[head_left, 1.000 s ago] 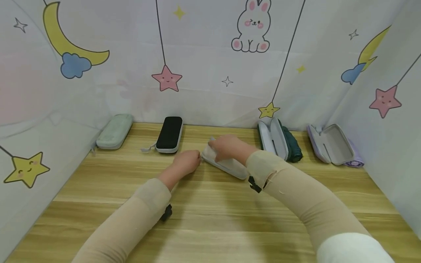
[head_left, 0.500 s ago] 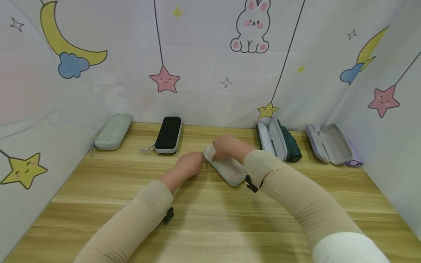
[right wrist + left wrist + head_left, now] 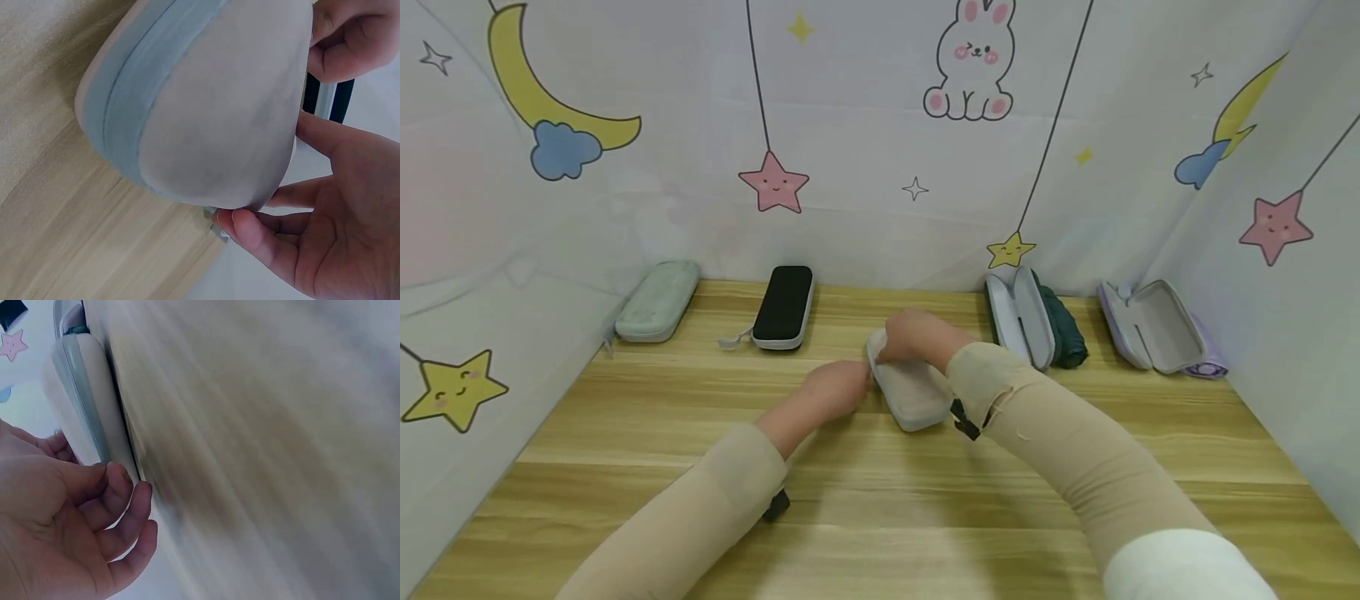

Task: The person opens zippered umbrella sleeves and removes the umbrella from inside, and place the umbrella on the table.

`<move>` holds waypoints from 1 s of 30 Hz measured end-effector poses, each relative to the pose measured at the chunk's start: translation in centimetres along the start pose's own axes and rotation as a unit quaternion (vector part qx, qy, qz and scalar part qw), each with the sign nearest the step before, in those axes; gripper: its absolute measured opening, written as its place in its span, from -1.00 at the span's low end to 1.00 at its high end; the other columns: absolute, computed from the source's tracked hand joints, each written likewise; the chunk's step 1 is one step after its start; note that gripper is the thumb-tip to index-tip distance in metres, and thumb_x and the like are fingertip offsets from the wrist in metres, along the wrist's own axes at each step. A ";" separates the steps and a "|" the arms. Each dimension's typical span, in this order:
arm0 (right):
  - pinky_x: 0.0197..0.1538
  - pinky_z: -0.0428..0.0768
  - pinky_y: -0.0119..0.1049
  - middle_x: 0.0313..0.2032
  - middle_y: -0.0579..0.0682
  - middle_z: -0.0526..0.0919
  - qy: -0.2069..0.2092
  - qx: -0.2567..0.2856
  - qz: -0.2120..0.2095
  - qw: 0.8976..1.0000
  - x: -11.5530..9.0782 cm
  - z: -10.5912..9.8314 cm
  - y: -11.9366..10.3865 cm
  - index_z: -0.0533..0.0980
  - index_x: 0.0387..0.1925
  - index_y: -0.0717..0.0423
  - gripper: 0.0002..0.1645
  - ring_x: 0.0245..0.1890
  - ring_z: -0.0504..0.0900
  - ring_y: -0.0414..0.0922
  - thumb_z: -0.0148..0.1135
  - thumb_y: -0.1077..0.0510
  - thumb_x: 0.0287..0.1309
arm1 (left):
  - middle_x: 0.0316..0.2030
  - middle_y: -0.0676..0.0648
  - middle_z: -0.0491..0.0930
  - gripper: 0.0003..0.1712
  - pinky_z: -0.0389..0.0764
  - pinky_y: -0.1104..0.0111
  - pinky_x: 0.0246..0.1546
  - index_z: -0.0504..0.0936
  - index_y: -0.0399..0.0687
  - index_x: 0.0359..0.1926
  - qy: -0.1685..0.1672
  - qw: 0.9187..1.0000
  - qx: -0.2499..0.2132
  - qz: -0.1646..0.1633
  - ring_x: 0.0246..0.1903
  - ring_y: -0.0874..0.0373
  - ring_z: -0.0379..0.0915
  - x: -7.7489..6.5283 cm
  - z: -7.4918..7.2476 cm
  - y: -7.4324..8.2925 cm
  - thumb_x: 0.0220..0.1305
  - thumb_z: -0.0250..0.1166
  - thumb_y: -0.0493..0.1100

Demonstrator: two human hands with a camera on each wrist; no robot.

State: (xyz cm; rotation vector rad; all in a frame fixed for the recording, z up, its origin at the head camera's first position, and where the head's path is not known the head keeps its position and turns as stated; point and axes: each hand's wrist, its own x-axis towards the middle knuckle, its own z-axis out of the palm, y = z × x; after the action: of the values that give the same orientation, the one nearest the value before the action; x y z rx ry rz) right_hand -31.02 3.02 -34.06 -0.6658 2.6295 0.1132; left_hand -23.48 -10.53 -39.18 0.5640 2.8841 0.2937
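A beige zip case (image 3: 917,404) with a pale blue zipper band lies on the table in the middle. My right hand (image 3: 921,337) grips its far end, thumb on one side and fingertips on the other (image 3: 325,225). Beside the case's left edge, my left hand (image 3: 831,390) pinches with thumb and forefinger at the zipper band (image 3: 84,394) in the left wrist view. The zipper pull is mostly hidden under those fingertips. In the right wrist view the broad face of the case (image 3: 219,106) fills the middle.
At the back left of the wooden table (image 3: 880,517) lie a pale green case (image 3: 658,302) and a black case (image 3: 785,307) with a strap. An open grey-lined case (image 3: 1033,325) stands by a dark green fabric bundle (image 3: 1063,333). Farther right are an open purple case (image 3: 1168,325) and purple roll (image 3: 1208,362).
The case has turned, its near end swinging left and toward me. My left hand has moved right and nearer along its left edge; the right hand keeps to the far end.
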 end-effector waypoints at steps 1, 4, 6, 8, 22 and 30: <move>-0.04 0.57 -0.16 -0.02 0.15 0.61 -0.002 0.008 0.002 1.000 0.0 0.0 -0.1 0.53 0.00 0.26 -0.41 -0.14 0.62 0.00 0.19 -0.19 0.27 | -0.38 -0.12 0.61 -0.86 0.59 0.13 -0.30 0.50 -0.10 -0.30 -0.008 1.000 -0.004 -0.002 -0.37 0.05 0.53 -0.2 0.0 0.1 0.46 0.08 -0.22; -0.31 0.64 -0.18 -0.06 0.18 0.61 -0.010 0.037 0.013 0.999 0.2 0.0 -0.2 0.52 -0.02 0.28 -0.41 -0.35 0.66 0.01 0.18 -0.19 0.29 | -0.36 -0.12 0.62 -0.86 0.59 0.11 -0.30 0.50 -0.07 -0.30 -0.019 1.000 0.005 0.003 -0.33 0.05 0.56 -1.0 -0.1 0.3 0.46 0.09 -0.20; -0.45 0.64 -0.20 -0.05 0.20 0.60 -0.013 0.055 0.021 0.998 0.4 0.1 -0.3 0.51 -0.01 0.30 -0.41 -0.48 0.67 0.01 0.17 -0.18 0.30 | -0.37 -0.13 0.62 -0.85 0.59 0.09 -0.31 0.51 -0.07 -0.33 -0.024 0.999 0.014 0.015 -0.34 0.03 0.56 -1.5 -0.1 0.4 0.45 0.10 -0.21; -0.50 0.62 -0.21 -0.04 0.21 0.60 -0.012 0.062 0.026 0.998 0.5 0.1 -0.2 0.51 0.00 0.30 -0.40 -0.54 0.65 -0.01 0.17 -0.18 0.31 | -0.41 -0.12 0.60 -0.82 0.59 0.09 -0.34 0.49 -0.06 -0.38 -0.030 0.999 0.024 0.027 -0.39 0.04 0.53 -2.2 -0.2 0.6 0.43 0.11 -0.22; -0.55 0.53 -0.29 -0.23 0.09 0.61 0.001 0.068 0.032 0.997 0.9 0.7 0.3 0.55 -0.06 0.20 -0.43 -0.66 0.52 -0.13 0.10 -0.25 0.33 | -0.58 -0.01 0.45 -0.78 0.52 0.18 -0.54 0.51 -0.10 -0.47 -0.015 0.999 0.023 0.032 -0.56 0.14 0.37 -5.6 -0.7 4.3 0.36 0.22 -0.22; -0.36 0.52 -0.24 -0.37 0.02 0.63 0.042 0.015 0.031 0.999 0.4 1.5 0.5 0.60 -0.30 0.13 -0.35 -0.49 0.54 -0.13 0.02 -0.37 0.31 | -0.51 0.11 0.54 -0.87 0.47 0.27 -0.45 0.68 0.00 -0.38 -0.021 0.997 -0.075 0.024 -0.53 0.23 0.37 -5.1 -0.4 4.1 0.32 0.29 -0.13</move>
State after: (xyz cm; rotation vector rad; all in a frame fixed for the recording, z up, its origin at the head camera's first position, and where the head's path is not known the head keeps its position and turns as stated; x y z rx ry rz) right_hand -30.99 3.57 -35.59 -0.5905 2.7273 0.0648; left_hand -17.45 -8.84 -37.07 0.6044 2.7822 0.4937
